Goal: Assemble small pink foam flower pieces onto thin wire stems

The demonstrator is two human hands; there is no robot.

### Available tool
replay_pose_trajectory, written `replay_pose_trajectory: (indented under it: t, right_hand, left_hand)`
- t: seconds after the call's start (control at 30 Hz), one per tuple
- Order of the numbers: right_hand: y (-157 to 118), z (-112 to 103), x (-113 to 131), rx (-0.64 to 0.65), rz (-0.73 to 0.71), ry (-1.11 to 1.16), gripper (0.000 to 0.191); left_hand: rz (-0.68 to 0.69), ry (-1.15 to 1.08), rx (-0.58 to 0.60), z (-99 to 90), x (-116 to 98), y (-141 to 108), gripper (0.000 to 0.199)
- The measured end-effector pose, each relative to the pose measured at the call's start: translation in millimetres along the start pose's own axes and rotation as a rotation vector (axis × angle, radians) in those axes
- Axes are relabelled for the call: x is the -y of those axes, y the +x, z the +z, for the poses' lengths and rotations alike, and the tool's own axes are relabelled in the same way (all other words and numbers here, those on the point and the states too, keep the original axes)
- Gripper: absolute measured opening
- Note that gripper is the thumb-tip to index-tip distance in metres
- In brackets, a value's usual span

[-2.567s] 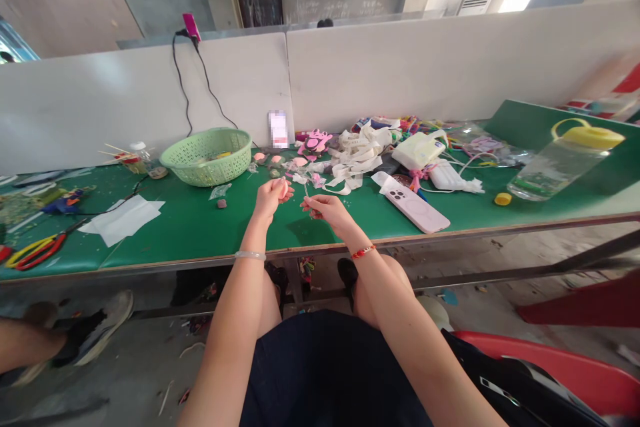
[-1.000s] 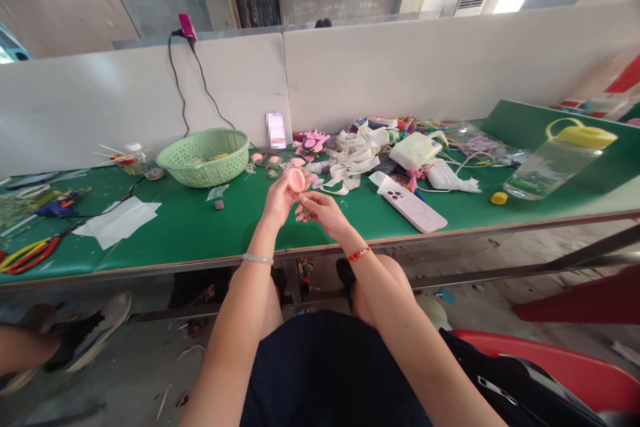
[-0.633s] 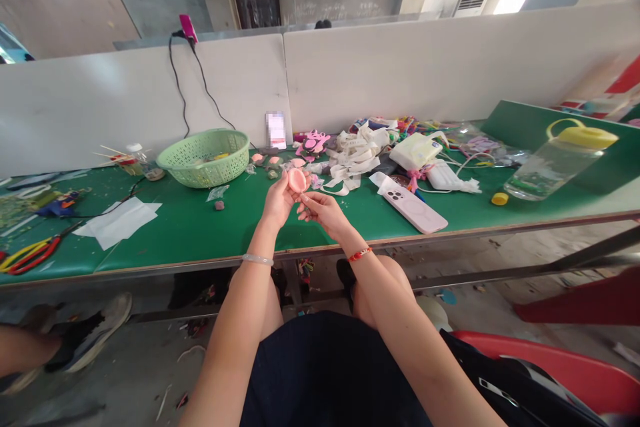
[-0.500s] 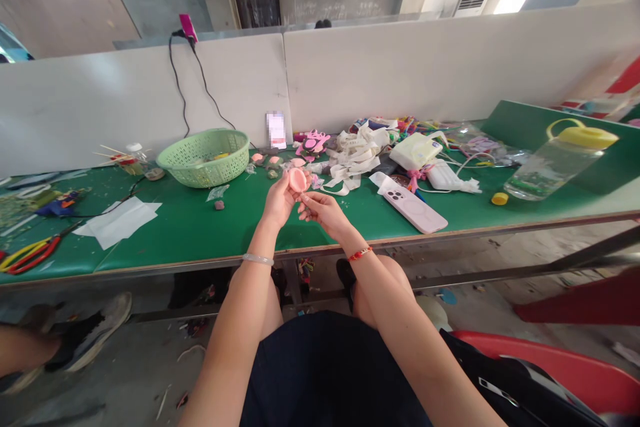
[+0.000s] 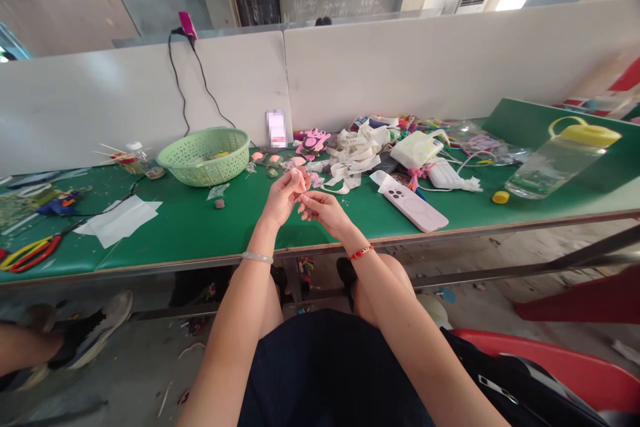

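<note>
Gripping a small pink piece [image 5: 296, 178], the closed left hand [image 5: 283, 195] holds it above the green counter [image 5: 175, 230]; the right hand [image 5: 320, 208] pinches a thin wire [image 5: 303, 197] beside it. A slipped pinch could prick fingers or drop the piece.

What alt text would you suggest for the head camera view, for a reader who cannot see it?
The left hand holds a small pink piece and the right hand a thin pin above a green workbench. A green basket, white ribbon strips and a pink-cased phone lie nearby.
</note>
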State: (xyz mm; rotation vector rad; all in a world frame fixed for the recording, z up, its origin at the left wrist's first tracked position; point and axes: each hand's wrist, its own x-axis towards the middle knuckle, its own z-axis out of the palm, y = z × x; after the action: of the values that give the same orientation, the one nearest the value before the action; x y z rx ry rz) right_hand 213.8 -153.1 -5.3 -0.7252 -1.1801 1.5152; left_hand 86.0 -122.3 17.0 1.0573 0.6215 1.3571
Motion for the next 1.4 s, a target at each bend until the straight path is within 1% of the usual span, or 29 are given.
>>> replay_pose_trajectory:
  t: [0.1,0.27,0.37,0.47,0.6,0.67,0.77,0.87,0.97,1.1,1.2,1.3,1.4]
  right_hand:
    - [0,-1,-1,0.008,-0.011,-0.015,0.043]
    - [3,-1,-4,-0.02,-0.036,-0.029,0.047]
    - [4,0,-5,-0.033,-0.048,-0.087,0.05]
    - [4,0,-5,-0.023,-0.041,-0.118,0.051]
    - [4,-1,-6,0.012,-0.035,-0.126,0.051]
    - [5,-1,-6,0.015,-0.035,-0.129,0.051]
    - [5,-2,-8,-0.007,-0.044,-0.131,0.049]
    - [6,-3,-9,-0.017,-0.03,-0.124,0.051]
    - [6,-3,-9,-0.022,-0.018,-0.117,0.052]
    - [7,-4,-10,-0.029,-0.034,-0.13,0.049]
    - [8,-4,-11,-0.06,-0.046,-0.129,0.05]
    - [9,-5,-12,-0.097,-0.072,-0.132,0.051]
    - [11,-5,-14,-0.116,-0.105,-0.152,0.051]
  left_hand:
    - [-0.005,0.008,-0.039,2.9,-3,-2,0.019]
    - [0.007,-0.042,0.019,8.1,-9,-6,0.018]
    - [0.015,-0.077,0.001,8.0,-9,-5,0.032]
    - [0.046,-0.087,-0.012,6.0,-6,-3,0.035]
    - [0.041,-0.055,-0.112,5.7,-5,-2,0.034]
    - [0.029,-0.043,-0.136,6.7,-5,-3,0.036]
    - [0.036,-0.022,-0.088,6.9,-3,-3,0.039]
    - [0.094,0.038,-0.048,4.6,0,-1,0.037]
    - [0.116,0.09,-0.05,3.1,2,-1,0.039]
    - [0.07,0.153,-0.065,5.4,2,-2,0.032]
    - [0.068,0.175,-0.084,7.5,2,-3,0.038]
    - [0.082,0.173,-0.029,7.6,3,-3,0.034]
    - [0.11,0.238,0.011,5.9,4,-2,0.037]
